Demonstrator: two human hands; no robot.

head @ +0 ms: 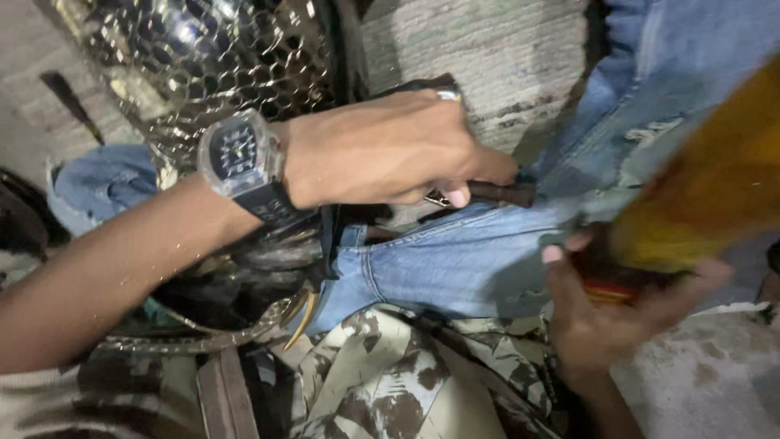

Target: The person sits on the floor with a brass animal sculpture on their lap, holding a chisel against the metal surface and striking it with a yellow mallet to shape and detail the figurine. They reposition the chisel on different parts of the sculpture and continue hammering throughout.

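The left hand (390, 150) has its fingers closed round a dark-handled tool (496, 193), pressing it onto the blue jeans (455, 260) in the middle; the right hand (617, 317) grips an orange bottle (707, 187). The jeans look mid-distressing. Camouflage cloth (390, 382) crowds the near edge, leaving little room

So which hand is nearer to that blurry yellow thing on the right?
Right. The right hand grips the yellow object from below; the left hand rests apart on the jeans.
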